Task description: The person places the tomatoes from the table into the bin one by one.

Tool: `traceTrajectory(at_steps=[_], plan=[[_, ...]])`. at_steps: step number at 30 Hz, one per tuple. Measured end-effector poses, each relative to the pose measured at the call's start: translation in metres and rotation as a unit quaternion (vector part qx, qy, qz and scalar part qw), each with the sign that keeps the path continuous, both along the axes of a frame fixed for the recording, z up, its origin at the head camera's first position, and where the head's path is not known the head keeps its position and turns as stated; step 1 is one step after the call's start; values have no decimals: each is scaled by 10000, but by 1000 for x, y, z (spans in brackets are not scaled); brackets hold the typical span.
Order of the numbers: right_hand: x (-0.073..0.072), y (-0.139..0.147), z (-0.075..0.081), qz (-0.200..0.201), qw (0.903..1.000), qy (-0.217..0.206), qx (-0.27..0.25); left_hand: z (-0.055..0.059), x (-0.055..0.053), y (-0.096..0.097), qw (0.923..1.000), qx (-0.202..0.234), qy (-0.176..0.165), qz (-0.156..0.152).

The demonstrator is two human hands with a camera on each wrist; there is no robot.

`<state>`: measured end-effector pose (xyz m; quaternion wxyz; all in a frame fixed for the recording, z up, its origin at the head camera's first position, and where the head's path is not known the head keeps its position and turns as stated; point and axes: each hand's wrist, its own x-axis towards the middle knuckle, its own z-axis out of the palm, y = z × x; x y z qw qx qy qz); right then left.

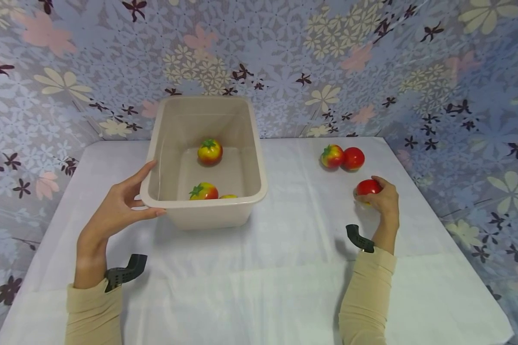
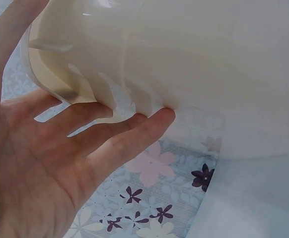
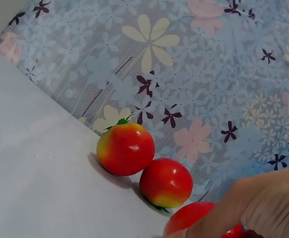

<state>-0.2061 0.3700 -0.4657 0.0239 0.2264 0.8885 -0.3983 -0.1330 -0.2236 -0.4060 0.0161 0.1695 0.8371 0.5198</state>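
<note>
A beige plastic bin [image 1: 216,207] stands left of centre. My left hand [image 1: 118,203] holds its near left corner, thumb at the front and fingers along the side; in the left wrist view the fingertips [image 2: 167,116] touch the outer wall. One red-yellow toy tomato [image 1: 209,152] lies inside the bin, a second tomato [image 1: 204,191] sits nearer, and a sliver of another yellow piece [image 1: 229,196] shows behind the front rim. At the right my right hand [image 1: 385,195] pinches a red tomato [image 1: 367,188] between thumb and fingers, at the table surface.
Two more tomatoes touch each other beyond my right hand: a red-yellow one [image 1: 333,156] with a green top and a redder one [image 1: 353,158]. A white cloth [image 1: 285,249] covers the table. Flowered fabric [image 1: 285,57] rises behind the table's back edge.
</note>
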Motion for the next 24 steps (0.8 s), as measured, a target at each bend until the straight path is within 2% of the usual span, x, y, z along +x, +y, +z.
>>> traceTrajectory(at_steps=[4, 6, 13, 19, 24], plan=[[0, -3, 4, -20, 10000, -19, -60, -1, 0, -1, 10000, 4, -13, 4], [-1, -6, 7, 39, 9999, 105, -47, -1, 0, -1, 10000, 15, -28, 12], [-1, -23, 26, 149, 9944, 993, -318, 0, 1, -1, 10000, 57, -37, 4], [-2, -42, 42, 316, 9822, 1730, -654, -1, 2, -2, 10000, 95, -26, -11], [-2, -62, 54, 924, 9641, 2334, -863, -1, 1, -1, 10000, 39, -65, 23]])
